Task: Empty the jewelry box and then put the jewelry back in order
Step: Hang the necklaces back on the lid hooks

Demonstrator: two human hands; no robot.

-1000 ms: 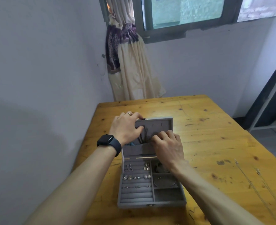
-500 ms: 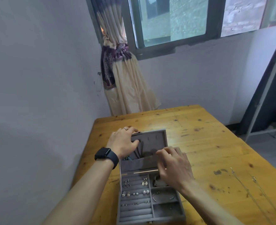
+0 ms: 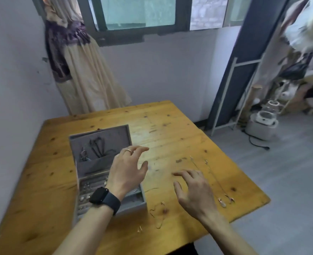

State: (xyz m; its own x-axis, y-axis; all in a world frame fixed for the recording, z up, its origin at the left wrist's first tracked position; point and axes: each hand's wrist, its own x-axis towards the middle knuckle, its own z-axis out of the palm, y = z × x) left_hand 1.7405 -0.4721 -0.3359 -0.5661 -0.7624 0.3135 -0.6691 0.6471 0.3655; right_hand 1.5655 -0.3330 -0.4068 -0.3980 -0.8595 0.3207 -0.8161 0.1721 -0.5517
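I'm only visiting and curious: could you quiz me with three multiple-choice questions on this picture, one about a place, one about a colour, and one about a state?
1. Where on the table does the jewelry box stand?
A) its left part
B) its right edge
C) its far right corner

2. What colour is the watch on the left wrist?
A) red
B) black
C) white

3. How is the box's lid?
A) shut
B) taken off
C) raised open

Answers:
1 A: the box sits on the left, with the pendant chains lying to its right.
2 B: both strap and face look black.
3 C: the lid stands up, with dark cords hanging inside it.
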